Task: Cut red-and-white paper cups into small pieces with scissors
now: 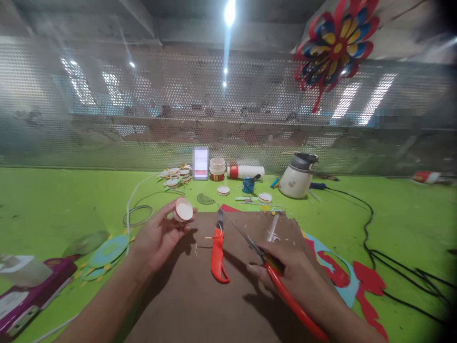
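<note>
My left hand (pixel 162 236) holds a small white paper cup (pixel 183 210) with a red rim, pinched between thumb and fingers, its round face turned toward me. My right hand (pixel 285 267) is closed around red-handled pliers (pixel 257 251) pointing up and left. From their jaws a thin straight rod (pixel 235 224) stretches toward the middle; its exact kind is unclear. Between the hands, a red-handled knife (pixel 217 255) lies on a brown board (pixel 193 300), its dark blade pointing away. Small scraps and a clear strip (pixel 273 227) lie on the board's right side.
On the green table (pixel 403 209) stand a phone (pixel 200 163), stacked paper cups (pixel 217 169), a white roll (pixel 250 172), a blue jar (pixel 248 185) and a white kettle (pixel 295 181). A purple power strip (pixel 39 290) sits left; black cables (pixel 369 219) run right. Red cut-outs (pixel 371 278) lie nearby.
</note>
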The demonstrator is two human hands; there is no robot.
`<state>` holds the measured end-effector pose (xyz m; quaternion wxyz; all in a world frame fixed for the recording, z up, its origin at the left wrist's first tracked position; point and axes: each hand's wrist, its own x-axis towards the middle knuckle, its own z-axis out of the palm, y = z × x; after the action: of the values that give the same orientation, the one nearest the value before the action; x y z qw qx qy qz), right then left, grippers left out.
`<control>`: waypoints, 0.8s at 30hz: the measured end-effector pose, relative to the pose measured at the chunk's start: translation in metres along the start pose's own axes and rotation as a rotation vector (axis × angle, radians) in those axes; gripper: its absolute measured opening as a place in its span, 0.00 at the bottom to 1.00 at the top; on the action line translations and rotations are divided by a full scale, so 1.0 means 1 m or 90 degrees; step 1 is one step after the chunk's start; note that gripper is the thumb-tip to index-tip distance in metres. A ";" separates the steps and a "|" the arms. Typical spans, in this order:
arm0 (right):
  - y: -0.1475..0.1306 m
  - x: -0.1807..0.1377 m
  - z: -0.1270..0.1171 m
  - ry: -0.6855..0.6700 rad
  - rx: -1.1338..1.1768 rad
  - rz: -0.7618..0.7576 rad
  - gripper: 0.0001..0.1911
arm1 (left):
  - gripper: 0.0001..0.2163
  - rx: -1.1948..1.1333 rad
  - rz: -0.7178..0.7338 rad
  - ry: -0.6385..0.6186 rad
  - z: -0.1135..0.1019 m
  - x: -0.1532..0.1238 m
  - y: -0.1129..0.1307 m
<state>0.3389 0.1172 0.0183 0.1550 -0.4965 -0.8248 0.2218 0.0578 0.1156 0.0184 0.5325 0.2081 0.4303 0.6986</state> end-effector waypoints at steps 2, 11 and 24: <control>0.008 0.005 0.002 0.025 -0.041 0.022 0.18 | 0.09 0.017 -0.033 0.012 -0.001 0.000 -0.004; 0.022 0.021 0.004 0.022 -0.137 0.107 0.21 | 0.13 0.129 -0.086 -0.046 0.002 -0.013 -0.018; 0.011 0.014 0.006 -0.019 -0.298 0.090 0.17 | 0.18 0.216 -0.044 -0.128 0.006 -0.020 -0.029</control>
<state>0.3378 0.1331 0.0074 0.0080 -0.5719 -0.8192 0.0421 0.0858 0.1017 0.0014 0.5537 0.3485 0.4931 0.5734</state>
